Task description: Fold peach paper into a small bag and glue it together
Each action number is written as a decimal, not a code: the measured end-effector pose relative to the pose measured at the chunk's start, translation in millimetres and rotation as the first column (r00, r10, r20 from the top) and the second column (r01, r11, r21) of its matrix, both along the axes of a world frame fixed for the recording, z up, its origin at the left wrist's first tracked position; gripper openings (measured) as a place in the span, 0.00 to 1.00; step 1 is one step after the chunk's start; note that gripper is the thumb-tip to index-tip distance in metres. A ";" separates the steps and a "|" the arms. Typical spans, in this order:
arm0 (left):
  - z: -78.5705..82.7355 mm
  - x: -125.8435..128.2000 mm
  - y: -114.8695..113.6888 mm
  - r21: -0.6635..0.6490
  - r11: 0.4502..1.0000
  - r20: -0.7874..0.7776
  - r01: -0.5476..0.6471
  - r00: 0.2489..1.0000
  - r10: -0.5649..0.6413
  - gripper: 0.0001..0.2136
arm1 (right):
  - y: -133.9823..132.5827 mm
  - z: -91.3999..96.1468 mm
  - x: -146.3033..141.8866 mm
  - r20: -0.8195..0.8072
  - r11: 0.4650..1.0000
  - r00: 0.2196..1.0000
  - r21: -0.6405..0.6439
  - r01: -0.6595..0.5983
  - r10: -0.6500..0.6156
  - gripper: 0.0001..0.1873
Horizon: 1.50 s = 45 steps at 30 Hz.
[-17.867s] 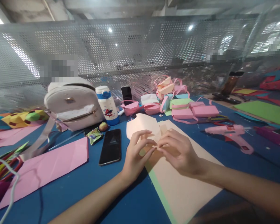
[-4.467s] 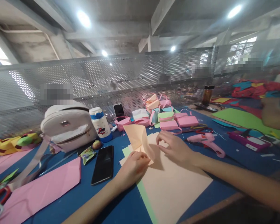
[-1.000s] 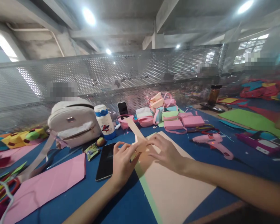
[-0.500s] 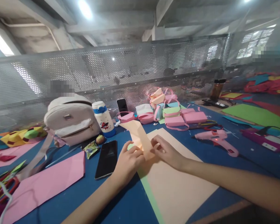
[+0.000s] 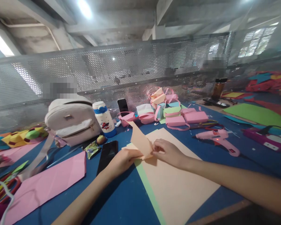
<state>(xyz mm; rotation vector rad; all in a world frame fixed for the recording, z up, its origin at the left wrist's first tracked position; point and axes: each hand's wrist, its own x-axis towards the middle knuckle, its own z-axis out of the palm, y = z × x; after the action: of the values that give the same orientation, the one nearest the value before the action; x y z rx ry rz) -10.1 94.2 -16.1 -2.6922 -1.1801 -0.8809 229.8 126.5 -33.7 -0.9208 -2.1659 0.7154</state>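
Between my hands stands a folded piece of peach paper [image 5: 140, 139], its tall flap leaning up to the left. My left hand [image 5: 126, 159] pinches its lower left part, thumb and fingers closed. The fingers of my right hand [image 5: 166, 151] are curled closed on its right edge. Under both hands lies a large peach sheet [image 5: 175, 184], with a green sheet [image 5: 146, 184] showing along its left side. A black phone [image 5: 107, 154] rests just left of my left hand, partly behind the wrist.
A pink glue gun [image 5: 219, 139] lies to the right, near a purple device [image 5: 267, 139]. Small paper bags [image 5: 174, 120] crowd the back. On the left are a white backpack [image 5: 71, 120], a water bottle [image 5: 105, 120], pink paper [image 5: 51, 184] and scissors [image 5: 7, 189].
My left hand has turned and shifted left and down, going from spread fingers to a pinch. The peach paper's flap has swung and now shows a broader face. The right hand barely moved.
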 end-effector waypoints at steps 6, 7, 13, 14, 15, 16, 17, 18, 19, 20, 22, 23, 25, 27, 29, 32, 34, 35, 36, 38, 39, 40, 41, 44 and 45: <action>-11.2 3.3 -0.9 0.015 1.000 0.092 -0.015 0.996 0.013 0.15 | 1.0 2.1 4.3 0.009 0.998 0.999 -0.029 0.054 -0.053 0.10; -11.4 3.6 -1.7 0.038 0.999 0.122 -0.038 0.992 0.033 0.13 | 1.4 2.3 4.9 0.002 0.998 0.999 -0.046 0.045 -0.045 0.10; -5.8 8.4 -10.2 0.160 0.976 0.273 -0.146 0.957 0.098 0.09 | -0.6 7.6 7.5 -0.178 0.993 0.984 0.112 0.031 -0.010 0.06; -4.5 10.5 -12.2 0.175 0.973 0.287 -0.152 0.953 0.097 0.09 | -1.4 8.4 7.8 -0.229 0.983 0.973 0.178 0.038 0.004 0.04; -3.2 12.8 -14.3 0.190 0.970 0.297 -0.154 0.950 0.093 0.09 | -2.2 9.1 8.2 -0.263 0.969 0.964 0.243 0.043 0.024 0.04; -2.0 15.3 -16.3 0.206 0.967 0.303 -0.152 0.949 0.085 0.09 | -2.9 9.6 8.5 -0.281 0.953 0.959 0.299 0.045 0.043 0.06; -1.0 17.8 -18.1 0.223 0.964 0.304 -0.146 0.950 0.073 0.09 | -3.5 9.8 8.7 -0.285 0.939 0.956 0.342 0.042 0.061 0.08; 0.0 20.2 -19.7 0.241 0.961 0.303 -0.136 0.951 0.059 0.09 | -4.0 9.9 8.8 -0.284 0.928 0.956 0.372 0.035 0.078 0.09; 0.7 22.4 -21.1 0.258 0.958 0.298 -0.122 0.954 0.042 0.09 | -4.4 9.9 8.8 -0.284 0.920 0.955 0.390 0.030 0.089 0.09; 1.4 24.2 -22.2 0.273 0.956 0.291 -0.106 0.957 0.023 0.09 | -4.9 9.9 8.7 -0.290 0.916 0.952 0.400 0.026 0.099 0.08; 2.2 27.0 -23.9 0.298 0.952 0.275 -0.072 0.961 -0.013 0.09 | -5.7 10.1 8.3 -0.323 0.915 0.940 0.403 0.030 0.112 0.06; 2.4 27.9 -24.5 0.306 0.950 0.269 -0.059 0.963 -0.027 0.09 | -6.1 10.3 8.1 -0.344 0.919 0.932 0.393 0.034 0.113 0.05; 2.4 29.1 -25.4 0.315 0.948 0.265 -0.040 0.963 -0.047 0.10 | -6.9 10.6 7.5 -0.382 0.932 0.917 0.360 0.037 0.111 0.03; 2.3 29.9 -25.9 0.310 0.951 0.273 -0.017 0.959 -0.071 0.10 | -7.5 10.5 7.0 -0.408 0.945 0.907 0.324 0.035 0.106 0.03; 2.4 30.5 -26.0 0.284 0.959 0.291 0.005 0.953 -0.091 0.11 | -7.7 9.9 6.5 -0.425 0.955 0.900 0.294 0.033 0.099 0.03; 2.7 31.0 -26.0 0.238 0.971 0.332 0.006 0.939 -0.088 0.12 | -7.8 8.9 5.9 -0.435 0.963 0.896 0.267 0.031 0.091 0.04; 2.0 31.2 -26.3 0.217 0.976 0.355 -0.007 0.932 -0.072 0.11 | -7.8 9.0 5.8 -0.439 0.962 0.893 0.271 0.029 0.096 0.03; 1.2 31.2 -26.7 0.206 0.978 0.363 -0.016 0.930 -0.061 0.11 | -7.8 9.3 5.9 -0.442 0.960 0.892 0.279 0.032 0.099 0.03; -0.1 31.1 -27.2 0.196 0.980 0.373 -0.028 0.927 -0.048 0.10 | -7.7 9.7 6.0 -0.442 0.957 0.891 0.288 0.036 0.100 0.03; -3.4 31.0 -28.6 0.160 0.985 0.406 -0.058 0.914 -0.012 0.07 | -7.1 10.5 6.6 -0.434 0.950 0.895 0.309 0.043 0.101 0.03; -5.2 30.9 -29.2 0.136 0.988 0.429 -0.075 0.903 0.009 0.06 | -6.5 10.7 7.0 -0.427 0.946 0.898 0.322 0.046 0.102 0.03; -6.7 30.8 -29.8 0.118 0.989 0.448 -0.088 0.894 0.026 0.05 | -5.8 10.8 7.5 -0.419 0.940 0.902 0.337 0.047 0.105 0.03; -7.6 30.6 -30.3 0.119 0.988 0.453 -0.097 0.891 0.032 0.04 | -5.1 10.9 8.0 -0.414 0.934 0.904 0.355 0.048 0.110 0.03; -5.8 29.8 -30.4 0.236 0.969 0.350 -0.080 0.937 -0.008 0.06 | -2.9 10.8 9.0 -0.407 0.916 0.904 0.399 0.049 0.129 0.03; -3.9 29.5 -30.1 0.282 0.958 0.291 -0.050 0.956 -0.036 0.07 | -2.6 10.8 9.1 -0.406 0.913 0.904 0.406 0.049 0.132 0.03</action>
<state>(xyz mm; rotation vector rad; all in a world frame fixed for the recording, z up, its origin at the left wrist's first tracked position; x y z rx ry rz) 19.3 64.0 -20.1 -2.3811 -1.0097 -1.3723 238.9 123.9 -22.9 -0.4445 -1.8408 0.4068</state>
